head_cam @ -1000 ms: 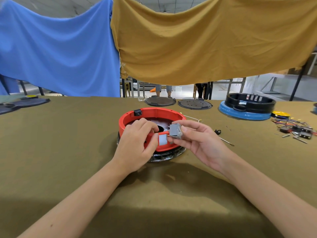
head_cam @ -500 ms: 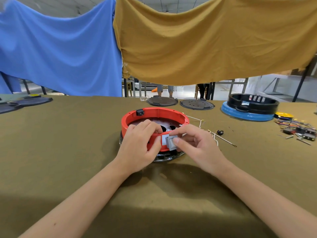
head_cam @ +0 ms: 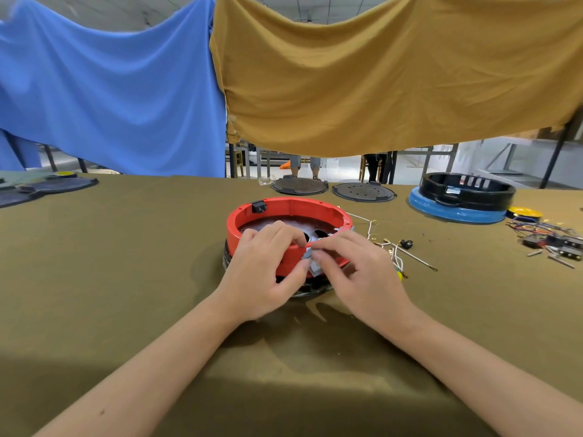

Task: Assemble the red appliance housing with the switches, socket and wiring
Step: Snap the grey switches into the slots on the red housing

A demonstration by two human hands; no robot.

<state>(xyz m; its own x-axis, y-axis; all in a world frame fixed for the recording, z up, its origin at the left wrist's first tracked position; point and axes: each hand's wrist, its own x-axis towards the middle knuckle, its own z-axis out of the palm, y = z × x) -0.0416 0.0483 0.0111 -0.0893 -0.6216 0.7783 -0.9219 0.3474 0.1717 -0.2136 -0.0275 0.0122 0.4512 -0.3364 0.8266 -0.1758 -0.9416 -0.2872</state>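
Note:
A round red appliance housing (head_cam: 315,208) sits on a dark base in the middle of the olive-covered table. A black socket (head_cam: 258,206) is set in its far left rim. My left hand (head_cam: 265,272) grips the housing's near rim, fingers curled over the edge. My right hand (head_cam: 356,272) pinches a small grey switch (head_cam: 312,261) against the outside of the near wall. Loose white wires (head_cam: 407,252) with terminals lie just right of the housing.
At the right edge lies a pile of coloured wires and small parts (head_cam: 549,236). A black ring on a blue base (head_cam: 463,197) stands at the back right. Two dark round plates (head_cam: 331,187) lie behind the housing. Dark flat parts (head_cam: 47,186) sit far left.
My right hand brought the grey switch from in front of the housing down onto its near wall. My left hand stayed on the rim.

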